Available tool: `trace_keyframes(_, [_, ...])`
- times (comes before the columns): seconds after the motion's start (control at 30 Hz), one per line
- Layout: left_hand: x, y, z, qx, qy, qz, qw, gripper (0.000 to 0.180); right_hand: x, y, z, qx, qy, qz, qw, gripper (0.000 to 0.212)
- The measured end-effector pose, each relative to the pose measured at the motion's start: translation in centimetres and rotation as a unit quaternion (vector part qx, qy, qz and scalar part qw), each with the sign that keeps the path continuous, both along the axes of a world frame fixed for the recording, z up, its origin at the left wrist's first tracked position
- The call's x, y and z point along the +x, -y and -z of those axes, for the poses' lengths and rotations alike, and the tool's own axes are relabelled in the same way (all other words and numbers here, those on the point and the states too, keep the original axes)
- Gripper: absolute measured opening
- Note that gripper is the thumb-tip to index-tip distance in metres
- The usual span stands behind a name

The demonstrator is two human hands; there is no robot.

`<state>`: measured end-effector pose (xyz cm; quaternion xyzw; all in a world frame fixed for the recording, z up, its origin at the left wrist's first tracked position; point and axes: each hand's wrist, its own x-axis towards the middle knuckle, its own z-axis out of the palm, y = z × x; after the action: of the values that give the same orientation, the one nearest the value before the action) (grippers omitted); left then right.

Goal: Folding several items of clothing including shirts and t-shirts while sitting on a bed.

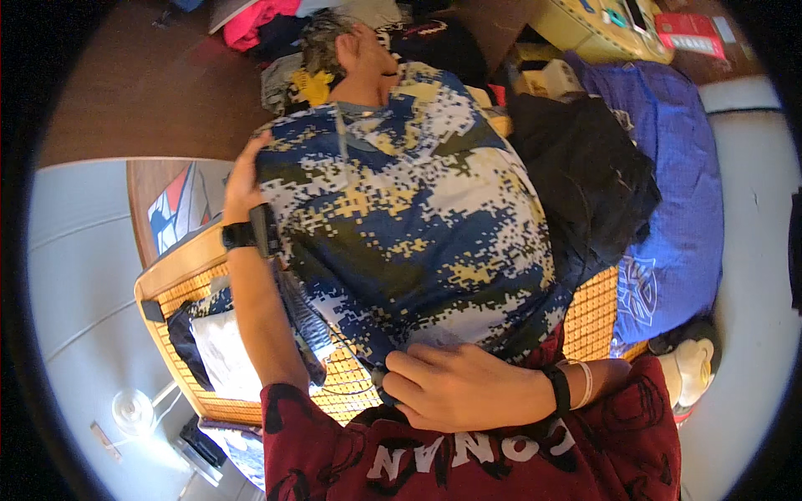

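A hooded camouflage top [401, 209], in blue, white, dark green and yellow blocks with a pale drawstring, is spread out in front of me. My left hand [244, 179] grips its left edge near the shoulder, a dark watch on the wrist. Down at the hem, my right hand [443, 388] has its fingers curled into the cloth. Black and pale bands circle that wrist. Above the collar show hair and skin [368, 88]; I cannot tell whether this is a person or a print. The cloth hides what lies beneath it.
Black clothing [581, 175] is heaped on the right, beside a blue cloth item [672, 200]. A woven tile seat or bench [591, 316] carries white cloth [225, 355] at left. Clothes [251, 25] pile up at the far side, near a yellow rounded object [589, 33]. A pale shoe [689, 371] is at lower right.
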<state>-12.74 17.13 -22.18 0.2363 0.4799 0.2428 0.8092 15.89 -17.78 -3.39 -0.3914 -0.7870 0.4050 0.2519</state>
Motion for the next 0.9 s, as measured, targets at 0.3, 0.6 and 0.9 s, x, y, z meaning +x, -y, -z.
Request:
trace_keyframes(0.3, [4.8, -2.9, -7.2, 0.02, 0.0, 0.043, 0.999, 0.036, 8.0, 3.6, -3.0, -0.166, -0.153, 0.179, 0.958, 0.031])
trace_keyframes(0.6, [15.1, -3.6, -7.1, 0.279, -0.177, 0.068, 0.941, 0.028, 12.6, 8.5, -2.5, -0.182, 0.037, 0.332, 0.925, 0.026])
trace_keyframes(0.9, [26.7, -3.2, -3.9, 0.162, -0.229, 0.202, 0.938, 0.039, 16.8, 14.0, 4.2, -0.293, 0.101, 0.513, 0.8, 0.022])
